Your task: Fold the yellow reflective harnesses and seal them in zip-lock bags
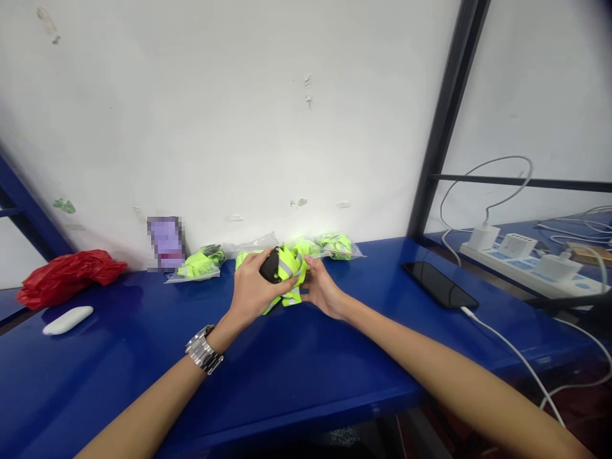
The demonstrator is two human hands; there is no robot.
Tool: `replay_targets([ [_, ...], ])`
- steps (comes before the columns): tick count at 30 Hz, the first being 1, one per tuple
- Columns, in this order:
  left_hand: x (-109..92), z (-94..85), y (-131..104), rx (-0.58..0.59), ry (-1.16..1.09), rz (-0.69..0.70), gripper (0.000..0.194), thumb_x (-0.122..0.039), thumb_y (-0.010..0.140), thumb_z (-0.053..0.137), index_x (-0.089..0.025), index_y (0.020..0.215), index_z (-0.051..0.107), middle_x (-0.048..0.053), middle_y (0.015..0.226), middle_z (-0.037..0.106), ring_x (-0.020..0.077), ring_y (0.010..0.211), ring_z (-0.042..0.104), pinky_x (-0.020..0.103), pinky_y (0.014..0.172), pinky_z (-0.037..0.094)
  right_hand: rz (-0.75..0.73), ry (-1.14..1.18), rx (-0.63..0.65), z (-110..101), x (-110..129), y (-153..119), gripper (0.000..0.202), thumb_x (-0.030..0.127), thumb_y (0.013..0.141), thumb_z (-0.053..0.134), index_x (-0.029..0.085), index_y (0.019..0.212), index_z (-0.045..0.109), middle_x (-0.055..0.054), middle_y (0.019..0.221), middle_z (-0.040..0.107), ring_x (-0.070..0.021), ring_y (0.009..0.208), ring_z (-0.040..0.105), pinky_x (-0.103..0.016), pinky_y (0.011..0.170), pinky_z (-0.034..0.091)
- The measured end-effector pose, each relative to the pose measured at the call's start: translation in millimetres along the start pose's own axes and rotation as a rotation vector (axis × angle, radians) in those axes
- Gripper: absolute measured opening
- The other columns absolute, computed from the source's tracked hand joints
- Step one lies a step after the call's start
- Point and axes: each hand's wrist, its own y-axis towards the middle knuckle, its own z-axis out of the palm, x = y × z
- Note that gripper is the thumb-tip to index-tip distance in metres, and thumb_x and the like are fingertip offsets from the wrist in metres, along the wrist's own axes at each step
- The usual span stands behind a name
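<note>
Between my two hands is a bunched fluorescent yellow reflective strap (291,262) with grey bands, held just above the blue table. My left hand (249,285) is wrapped round its left side and round a dark, rounded buckle-like piece (270,266). At the strap's right edge, my right hand (326,290) pinches it with the thumb on top; some fingertips are hidden behind the fabric. Close behind lie clear plastic bags with similar yellow bundles, one bagged bundle (198,262) to the left and another bagged bundle (337,246) to the right.
A red plastic bag (71,275) and a white oval case (68,320) lie on the blue table (287,376) at left. A blurred-out phone (166,243) leans on the wall. On the right are a black phone (438,284) on a cable and a power strip (523,261) with chargers.
</note>
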Motion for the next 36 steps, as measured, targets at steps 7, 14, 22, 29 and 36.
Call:
replay_targets([
  [7, -7, 4.8, -11, 0.04, 0.102, 0.355, 0.06, -0.036, 0.065, 0.074, -0.017, 0.119, 0.056, 0.008, 0.103, 0.061, 0.0218, 0.09, 0.062, 0.035, 0.081, 0.051, -0.243, -0.061, -0.037, 2, 5, -6, 0.038, 0.038, 0.068, 0.078, 0.018, 0.099, 0.067, -0.005, 0.093, 0.069, -0.0194, 0.085, 0.063, -0.032, 0.078, 0.051],
  [14, -4, 7.7, -15, 0.029, 0.012, 0.224, 0.074, -0.04, 0.057, 0.08, -0.021, 0.121, 0.049, 0.008, 0.112, 0.059, 0.0255, 0.102, 0.058, 0.041, 0.088, 0.049, -0.302, -0.011, -0.11, 7, 0, -8, 0.029, 0.037, 0.071, 0.076, 0.015, 0.089, 0.07, -0.005, 0.086, 0.069, -0.0173, 0.077, 0.063, -0.032, 0.076, 0.05],
  [22, -9, 13.8, -22, 0.009, -0.23, -0.018, 0.063, -0.047, 0.063, 0.078, -0.021, 0.115, 0.053, 0.006, 0.112, 0.062, 0.024, 0.1, 0.06, 0.036, 0.088, 0.046, -0.214, 0.224, -0.308, 22, -6, -5, 0.033, 0.038, 0.059, 0.083, 0.015, 0.076, 0.068, -0.004, 0.075, 0.068, -0.0166, 0.066, 0.063, -0.03, 0.065, 0.051],
  [29, -15, 13.0, -32, 0.189, -0.454, -0.192, 0.076, -0.04, 0.055, 0.084, -0.02, 0.118, 0.048, 0.003, 0.098, 0.065, 0.0226, 0.09, 0.063, 0.031, 0.079, 0.049, -0.189, 0.217, -0.373, 21, -6, -6, 0.033, 0.037, 0.056, 0.084, 0.013, 0.069, 0.066, -0.004, 0.069, 0.067, -0.0169, 0.061, 0.061, -0.032, 0.062, 0.051],
  [36, -12, 12.6, -30, 0.26, -0.41, -0.224, 0.071, -0.025, 0.056, 0.078, -0.022, 0.12, 0.046, 0.0, 0.088, 0.064, 0.0192, 0.077, 0.062, 0.03, 0.072, 0.048, -0.18, 0.214, -0.38, 16, -5, -3, 0.032, 0.036, 0.058, 0.084, 0.013, 0.072, 0.068, -0.003, 0.072, 0.068, -0.0161, 0.063, 0.061, -0.031, 0.065, 0.051],
])
